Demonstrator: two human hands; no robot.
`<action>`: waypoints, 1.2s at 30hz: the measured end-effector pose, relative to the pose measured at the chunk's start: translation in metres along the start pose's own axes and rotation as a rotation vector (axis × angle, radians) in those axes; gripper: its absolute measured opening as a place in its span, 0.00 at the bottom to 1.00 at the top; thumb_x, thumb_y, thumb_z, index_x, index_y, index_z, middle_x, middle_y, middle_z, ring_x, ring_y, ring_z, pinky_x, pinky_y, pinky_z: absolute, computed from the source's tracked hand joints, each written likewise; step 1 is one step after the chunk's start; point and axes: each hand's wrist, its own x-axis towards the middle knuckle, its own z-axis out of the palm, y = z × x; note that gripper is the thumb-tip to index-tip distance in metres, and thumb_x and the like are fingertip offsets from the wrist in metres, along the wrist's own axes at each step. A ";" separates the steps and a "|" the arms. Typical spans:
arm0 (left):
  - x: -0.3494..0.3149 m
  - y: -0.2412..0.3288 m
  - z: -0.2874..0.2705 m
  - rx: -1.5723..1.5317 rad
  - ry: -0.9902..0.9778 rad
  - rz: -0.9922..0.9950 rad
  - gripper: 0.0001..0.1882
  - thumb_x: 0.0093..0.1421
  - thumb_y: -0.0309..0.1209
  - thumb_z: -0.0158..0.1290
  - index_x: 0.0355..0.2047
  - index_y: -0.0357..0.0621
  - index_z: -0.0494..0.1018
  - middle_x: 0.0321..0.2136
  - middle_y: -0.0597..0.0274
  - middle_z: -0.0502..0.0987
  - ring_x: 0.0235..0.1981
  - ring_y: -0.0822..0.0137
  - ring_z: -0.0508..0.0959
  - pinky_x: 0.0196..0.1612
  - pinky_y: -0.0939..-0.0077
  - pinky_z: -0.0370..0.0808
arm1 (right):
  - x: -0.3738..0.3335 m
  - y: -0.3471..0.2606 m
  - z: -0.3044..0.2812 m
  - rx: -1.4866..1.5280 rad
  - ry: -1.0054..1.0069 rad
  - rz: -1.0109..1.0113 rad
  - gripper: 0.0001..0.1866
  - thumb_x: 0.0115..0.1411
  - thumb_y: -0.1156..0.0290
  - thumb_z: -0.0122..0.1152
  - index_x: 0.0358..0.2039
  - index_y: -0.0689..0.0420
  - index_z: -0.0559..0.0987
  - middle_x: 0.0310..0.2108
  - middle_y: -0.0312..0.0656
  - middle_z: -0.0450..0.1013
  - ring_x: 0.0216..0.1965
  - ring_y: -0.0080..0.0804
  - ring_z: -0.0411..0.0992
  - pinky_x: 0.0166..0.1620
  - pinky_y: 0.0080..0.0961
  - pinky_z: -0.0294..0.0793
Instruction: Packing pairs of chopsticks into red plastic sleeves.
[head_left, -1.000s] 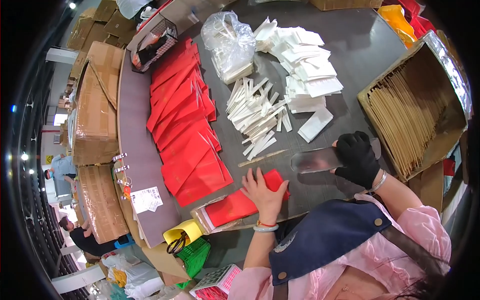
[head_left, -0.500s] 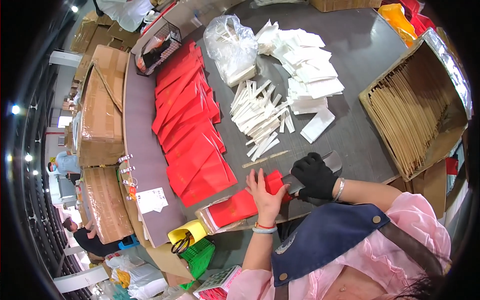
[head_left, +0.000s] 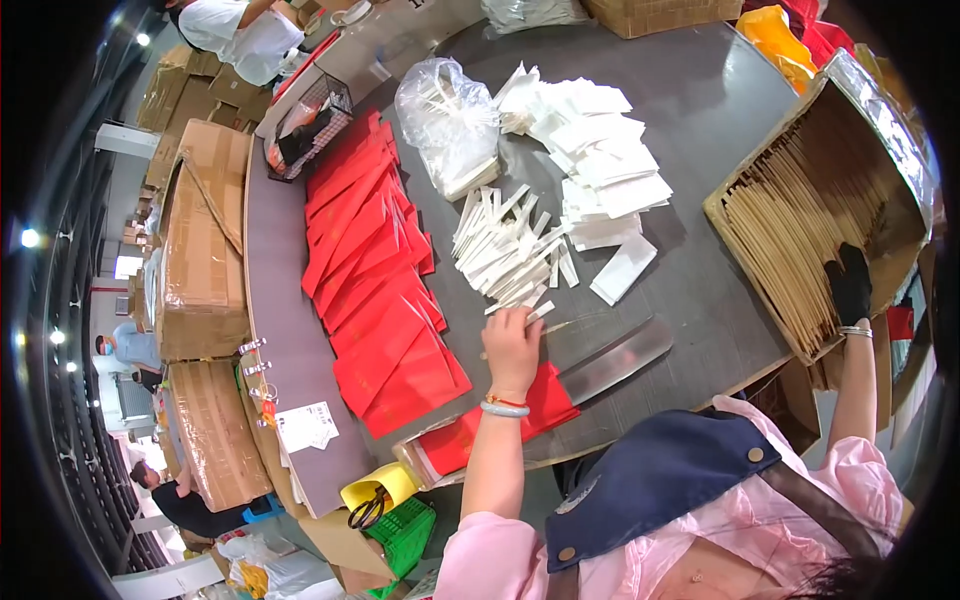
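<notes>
Strips (head_left: 500,248), white and loose, lie piled at your curled left hand (head_left: 512,352) — probably light and bendy, best pinched endwise; your gloved right hand (head_left: 851,287) meets the boxed brown stack (head_left: 785,235) — I cannot tell either grip

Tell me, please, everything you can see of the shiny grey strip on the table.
The shiny grey strip is long, narrow and plain, with a rounded right end. Its smooth surface catches the light; whether it is metal or plastic cannot be told. It lies slanting across the dark table, its right end pointing away from the person. Its left end is hidden at the red paper pile. Neither the left hand nor the right hand touches it.
</notes>
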 end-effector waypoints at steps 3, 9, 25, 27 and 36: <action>0.001 -0.012 -0.003 -0.087 -0.059 -0.069 0.05 0.52 0.26 0.61 0.29 0.42 0.76 0.27 0.56 0.74 0.31 0.55 0.76 0.35 0.63 0.72 | -0.001 0.026 0.008 -0.364 -0.091 -0.178 0.14 0.55 0.72 0.54 0.43 0.61 0.74 0.39 0.49 0.73 0.43 0.46 0.72 0.48 0.35 0.71; 0.011 -0.021 -0.016 -0.238 -0.223 -0.303 0.07 0.51 0.28 0.62 0.29 0.39 0.78 0.26 0.55 0.78 0.26 0.60 0.79 0.31 0.70 0.75 | 0.002 -0.012 0.008 -0.149 -0.167 -0.009 0.15 0.56 0.71 0.51 0.44 0.60 0.73 0.40 0.48 0.72 0.45 0.51 0.71 0.47 0.37 0.71; 0.035 0.092 0.047 0.023 -0.105 -0.018 0.14 0.50 0.31 0.63 0.36 0.41 0.76 0.35 0.54 0.75 0.39 0.51 0.74 0.43 0.62 0.71 | -0.026 0.003 0.010 0.023 0.152 0.137 0.23 0.68 0.67 0.46 0.59 0.66 0.66 0.57 0.53 0.68 0.59 0.43 0.66 0.60 0.32 0.63; 0.028 0.084 0.047 -0.037 -0.150 -0.036 0.16 0.47 0.31 0.66 0.37 0.41 0.77 0.35 0.54 0.75 0.39 0.52 0.74 0.43 0.61 0.72 | -0.037 -0.017 0.006 0.078 0.220 0.118 0.22 0.69 0.66 0.48 0.58 0.67 0.67 0.54 0.52 0.71 0.55 0.40 0.70 0.57 0.30 0.66; 0.020 0.065 0.031 -0.002 -0.015 0.084 0.19 0.44 0.28 0.67 0.39 0.46 0.79 0.35 0.60 0.76 0.37 0.57 0.74 0.41 0.63 0.72 | -0.067 -0.184 0.002 0.631 -0.292 0.038 0.07 0.66 0.76 0.49 0.41 0.62 0.74 0.30 0.34 0.69 0.34 0.23 0.67 0.40 0.21 0.69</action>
